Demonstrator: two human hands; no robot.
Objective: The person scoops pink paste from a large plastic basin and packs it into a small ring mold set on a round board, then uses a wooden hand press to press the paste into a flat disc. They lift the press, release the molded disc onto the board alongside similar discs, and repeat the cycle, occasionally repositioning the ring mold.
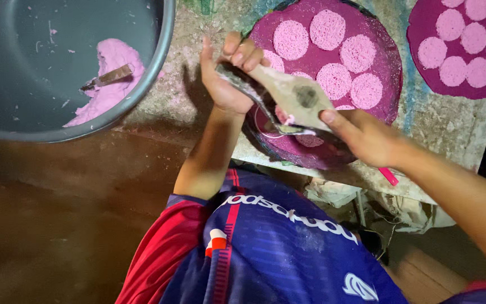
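- Spoon (265, 107), dark metal, clamped in left hand (226, 79) over magenta round tray (389, 67)
- Right hand (367, 138) grips tan wooden paddle (293, 95), touching spoon
- Pink lacy discs (333, 81) on tray
- Second tray (423, 67) top right
- Grey basin (158, 62), pink dough (111, 79), top left

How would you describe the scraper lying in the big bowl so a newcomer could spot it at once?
Start at the large grey bowl in the top left corner. Inside it, against the right wall, sits a heap of pale pink dough. The scraper is the flat brownish strip lying across that heap, the only dark, straight-edged thing in the bowl, apart from both hands.
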